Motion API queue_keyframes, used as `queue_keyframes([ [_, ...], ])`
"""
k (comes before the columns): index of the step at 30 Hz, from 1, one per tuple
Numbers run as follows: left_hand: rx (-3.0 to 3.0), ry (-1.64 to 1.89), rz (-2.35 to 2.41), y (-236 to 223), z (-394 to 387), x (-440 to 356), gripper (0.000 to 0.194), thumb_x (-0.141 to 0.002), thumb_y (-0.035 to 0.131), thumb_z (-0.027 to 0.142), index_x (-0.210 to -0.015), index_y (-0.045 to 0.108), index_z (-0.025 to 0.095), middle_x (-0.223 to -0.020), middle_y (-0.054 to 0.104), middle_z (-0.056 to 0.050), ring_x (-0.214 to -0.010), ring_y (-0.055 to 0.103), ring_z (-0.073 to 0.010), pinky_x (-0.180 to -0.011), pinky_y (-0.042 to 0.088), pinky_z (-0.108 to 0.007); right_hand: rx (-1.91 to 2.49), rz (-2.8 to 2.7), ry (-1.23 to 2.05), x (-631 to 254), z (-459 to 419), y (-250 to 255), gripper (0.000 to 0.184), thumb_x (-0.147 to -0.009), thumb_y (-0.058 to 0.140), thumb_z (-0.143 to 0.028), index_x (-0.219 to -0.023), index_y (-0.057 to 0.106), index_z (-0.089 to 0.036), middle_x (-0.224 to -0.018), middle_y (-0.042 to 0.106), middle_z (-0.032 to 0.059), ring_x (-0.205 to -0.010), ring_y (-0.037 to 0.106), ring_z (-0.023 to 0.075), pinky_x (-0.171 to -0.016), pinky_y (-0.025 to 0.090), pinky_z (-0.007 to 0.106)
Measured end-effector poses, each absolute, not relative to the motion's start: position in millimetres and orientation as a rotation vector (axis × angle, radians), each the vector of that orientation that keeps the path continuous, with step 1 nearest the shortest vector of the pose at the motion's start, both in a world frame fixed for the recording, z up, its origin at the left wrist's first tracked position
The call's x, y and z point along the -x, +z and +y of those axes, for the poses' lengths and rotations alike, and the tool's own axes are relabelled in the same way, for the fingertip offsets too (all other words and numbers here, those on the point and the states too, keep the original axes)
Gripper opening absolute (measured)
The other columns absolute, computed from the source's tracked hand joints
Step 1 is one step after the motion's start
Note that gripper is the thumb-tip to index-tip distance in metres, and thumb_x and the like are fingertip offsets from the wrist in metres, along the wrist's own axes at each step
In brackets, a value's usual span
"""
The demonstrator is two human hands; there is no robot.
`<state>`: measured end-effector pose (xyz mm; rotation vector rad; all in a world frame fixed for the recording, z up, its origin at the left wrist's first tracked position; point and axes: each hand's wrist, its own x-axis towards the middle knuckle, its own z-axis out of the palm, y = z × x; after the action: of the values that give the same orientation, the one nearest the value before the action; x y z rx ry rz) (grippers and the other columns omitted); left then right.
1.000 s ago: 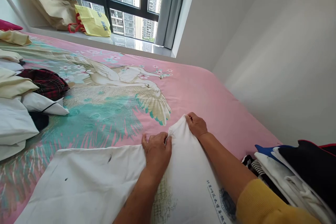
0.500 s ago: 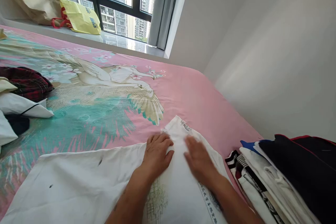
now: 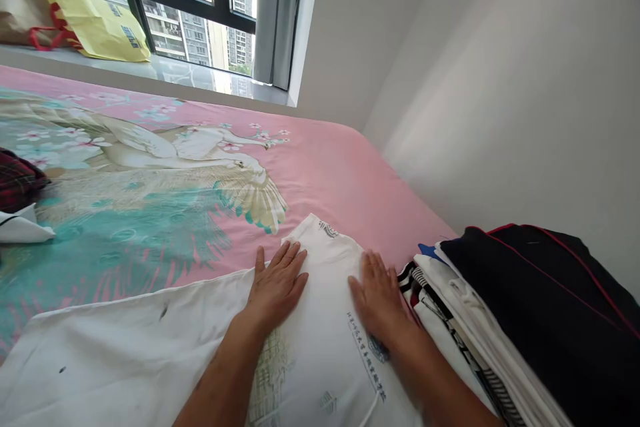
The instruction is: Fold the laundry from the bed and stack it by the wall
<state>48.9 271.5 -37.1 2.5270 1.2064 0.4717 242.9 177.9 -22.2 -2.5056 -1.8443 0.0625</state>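
Observation:
A white printed T-shirt (image 3: pixel 320 307) lies spread on the bed, one sleeve with a small dark print pointing away from me. My left hand (image 3: pixel 279 283) rests flat on the cloth, fingers stretched and slightly apart. Along the garment's right edge my right hand (image 3: pixel 377 293) is laid flat, its fingers extended and close to the folded stack. Between the hands the fabric looks fairly smooth, with a line of dark characters and a faded greenish picture. More white cloth with two dark spots (image 3: pixel 115 347) stretches to the left; whether it is the same piece I cannot tell.
A stack of folded clothes (image 3: pixel 540 307), black on top, stands at the right. Plaid cloth (image 3: pixel 20 180) and white cloth (image 3: pixel 27 223) lie at the left on the pink patterned bedsheet (image 3: pixel 330 167). A yellow bag (image 3: pixel 100 23) and a brown paper bag (image 3: pixel 23 3) sit on the windowsill.
My right hand has moved toward the T-shirt's right edge and now lies flat, farther from my left hand. The view has turned right, bringing more of the folded stack in.

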Motion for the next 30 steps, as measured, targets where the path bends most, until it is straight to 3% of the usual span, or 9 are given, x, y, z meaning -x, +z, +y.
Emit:
queue_keyframes([
  [4,-2.523,0.474,1.213,-36.3,272.1,-49.5,0.046,-0.093,0.032,0.038,-0.137,0.038,0.027,-0.148,0.032,-0.002,-0.138,0.021,-0.0216,-0.11,-0.009,-0.056,2.076,-2.25,0.238,-228.6,174.5,-21.2,0.065,-0.093,0.023,-0.05,-0.147,0.013,-0.015,-0.153,0.01,0.0044,-0.141,0.003,0.0179,-0.115,0.008,0.042],
  [7,-2.496,0.445,1.22,-34.5,272.9,-49.3,0.047,-0.092,0.032,0.039,-0.138,0.037,0.027,-0.148,0.03,-0.001,-0.139,0.02,-0.0217,-0.11,-0.008,-0.057,2.371,-2.016,0.256,-244.9,179.4,-27.4,0.069,-0.092,0.023,-0.051,-0.145,0.017,-0.008,-0.152,0.013,0.0113,-0.14,0.008,0.0229,-0.114,0.009,0.046],
  [10,-2.482,0.441,1.202,-34.2,273.5,-48.7,0.047,-0.092,0.032,0.039,-0.138,0.037,0.027,-0.148,0.03,0.0,-0.139,0.019,-0.0213,-0.109,-0.008,-0.057,2.629,-1.684,0.041,-259.7,181.2,-28.0,0.069,-0.092,0.024,-0.046,-0.143,0.018,0.0,-0.15,0.015,0.0183,-0.14,0.009,0.0281,-0.112,0.007,0.052],
  [15,-2.475,0.481,1.198,-35.5,271.4,-47.7,0.047,-0.092,0.033,0.04,-0.137,0.038,0.028,-0.148,0.031,-0.001,-0.139,0.02,-0.0211,-0.11,-0.009,-0.056,2.235,-2.091,-0.048,-234.6,168.2,-34.0,0.065,-0.092,0.024,-0.052,-0.146,0.017,-0.017,-0.152,0.015,0.0054,-0.14,0.008,0.0209,-0.114,0.007,0.048],
  [21,-2.472,0.464,1.171,-31.2,265.8,-45.0,0.051,-0.089,0.04,0.045,-0.137,0.037,0.028,-0.149,0.03,-0.003,-0.139,0.018,-0.0225,-0.109,-0.01,-0.059,2.322,-2.017,-0.042,-226.8,164.1,-55.3,0.065,-0.091,0.022,-0.052,-0.145,0.02,-0.017,-0.152,0.018,0.005,-0.14,0.011,0.0205,-0.113,0.007,0.049],
  [26,-2.438,0.603,1.217,-17.9,249.5,-51.7,0.045,-0.084,0.05,0.039,-0.127,0.049,0.027,-0.143,0.042,-0.005,-0.138,0.022,-0.0243,-0.108,-0.012,-0.06,2.341,-2.006,-0.109,-226.9,164.1,-62.4,0.065,-0.09,0.022,-0.053,-0.145,0.022,-0.019,-0.151,0.021,0.0031,-0.139,0.013,0.02,-0.113,0.007,0.048],
  [30,-2.457,0.739,1.038,-5.6,199.3,-62.2,0.037,-0.087,0.045,0.037,-0.122,0.053,0.03,-0.132,0.053,-0.002,-0.134,0.031,-0.0195,-0.11,-0.012,-0.052,2.356,-2.015,-0.118,-228.1,162.4,-67.2,0.064,-0.089,0.023,-0.051,-0.144,0.024,-0.019,-0.151,0.021,0.0036,-0.139,0.014,0.0203,-0.112,0.007,0.047],
])
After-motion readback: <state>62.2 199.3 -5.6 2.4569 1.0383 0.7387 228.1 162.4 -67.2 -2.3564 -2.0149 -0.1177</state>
